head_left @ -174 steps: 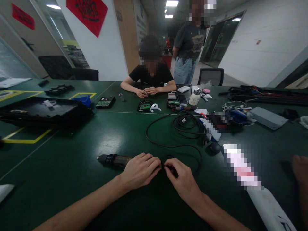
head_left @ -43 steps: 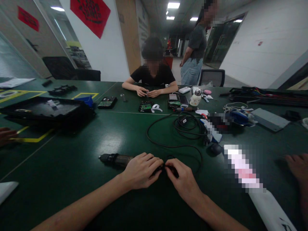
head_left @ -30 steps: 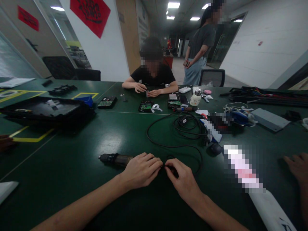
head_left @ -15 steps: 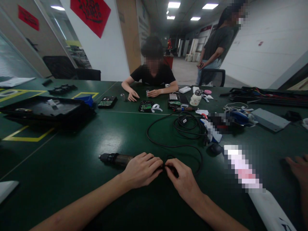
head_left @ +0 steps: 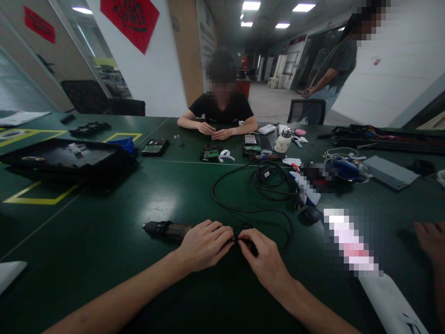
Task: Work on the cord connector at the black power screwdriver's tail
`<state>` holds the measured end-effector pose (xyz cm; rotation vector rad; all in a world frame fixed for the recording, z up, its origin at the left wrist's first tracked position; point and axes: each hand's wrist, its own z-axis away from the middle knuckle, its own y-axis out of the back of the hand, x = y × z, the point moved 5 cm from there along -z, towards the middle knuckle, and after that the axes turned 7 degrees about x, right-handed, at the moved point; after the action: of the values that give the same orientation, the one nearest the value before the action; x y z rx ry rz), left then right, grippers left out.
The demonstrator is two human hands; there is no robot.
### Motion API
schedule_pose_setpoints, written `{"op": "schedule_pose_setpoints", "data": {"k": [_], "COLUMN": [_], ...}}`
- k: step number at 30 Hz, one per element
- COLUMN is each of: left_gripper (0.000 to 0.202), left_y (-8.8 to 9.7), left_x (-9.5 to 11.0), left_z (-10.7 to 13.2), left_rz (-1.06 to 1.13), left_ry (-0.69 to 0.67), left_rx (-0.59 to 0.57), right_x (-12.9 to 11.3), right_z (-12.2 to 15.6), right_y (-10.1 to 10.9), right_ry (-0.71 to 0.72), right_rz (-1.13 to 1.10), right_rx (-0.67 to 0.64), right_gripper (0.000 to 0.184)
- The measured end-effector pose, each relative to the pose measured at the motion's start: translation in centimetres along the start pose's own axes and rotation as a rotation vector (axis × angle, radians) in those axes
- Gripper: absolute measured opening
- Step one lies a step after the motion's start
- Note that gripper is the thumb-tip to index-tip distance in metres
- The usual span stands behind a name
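Observation:
Lying on the green table is a dark electric screwdriver (head_left: 167, 230), its tip toward the left. My left hand (head_left: 208, 243) is closed around its rear end, which the palm and fingers hide. Just to the right, my right hand (head_left: 262, 255) pinches the end of a black cable (head_left: 290, 227) close to the screwdriver's back end. The two sets of fingertips are almost touching. Whether the cable end sits in the screwdriver cannot be made out. From my right hand the cable loops back to a coil (head_left: 267, 178) in the middle of the table.
Across the table (head_left: 114, 269) a person (head_left: 222, 109) sits with both hands near circuit boards (head_left: 210, 152). Another person stands behind. A black tray (head_left: 62, 160) lies left; a bottle (head_left: 283, 141), mouse (head_left: 311, 215) and white long object (head_left: 392, 301) lie right. Another hand (head_left: 431, 236) rests at the right edge.
My hands stay nearly in place, with a slightly wider gap between the fingertips. The seated person's hands have come together, and the standing person has moved right.

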<state>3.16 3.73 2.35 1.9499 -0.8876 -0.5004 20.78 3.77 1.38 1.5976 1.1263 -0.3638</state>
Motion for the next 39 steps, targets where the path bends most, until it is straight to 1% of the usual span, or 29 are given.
{"op": "schedule_pose_setpoints", "data": {"k": [2,7,11,16,20,25,30,35,39], "left_gripper": [0.023,0.025,0.022,0.025,0.021,0.025,0.022,0.024,0.021], "left_y": [-0.09,-0.04,0.01,-0.26,-0.22,0.01,0.04,-0.05,-0.16], "left_x": [-0.08,0.19,0.0,0.18,0.0,0.22,-0.06,0.08,-0.14], "left_z": [0.05,0.06,-0.06,-0.03,0.01,-0.03,-0.02,0.02,0.03], "left_rz": [-0.015,0.026,-0.013,0.017,-0.026,0.02,-0.022,0.023,-0.02], "left_ry": [0.017,-0.015,0.03,-0.009,0.027,-0.012,0.024,-0.006,0.029], "left_rx": [0.003,-0.021,-0.012,-0.03,-0.012,-0.037,-0.022,-0.042,-0.031], "right_x": [0.03,0.04,0.0,0.32,0.43,0.29,0.23,0.16,0.11], "right_z": [-0.01,-0.01,0.05,0.18,0.26,0.19,0.1,0.08,0.09], "right_y": [-0.01,0.04,0.04,-0.05,-0.2,-0.13,-0.14,-0.13,-0.15], "right_ry": [-0.001,-0.012,-0.002,-0.006,0.002,-0.002,-0.005,-0.009,-0.011], "right_rz": [0.001,0.003,0.0,0.004,0.003,0.008,0.008,0.006,0.008], "right_rx": [-0.006,-0.004,-0.012,0.003,0.003,-0.002,-0.005,0.002,-0.011], "right_gripper": [0.013,0.013,0.014,0.014,0.013,0.014,0.014,0.014,0.013]}}
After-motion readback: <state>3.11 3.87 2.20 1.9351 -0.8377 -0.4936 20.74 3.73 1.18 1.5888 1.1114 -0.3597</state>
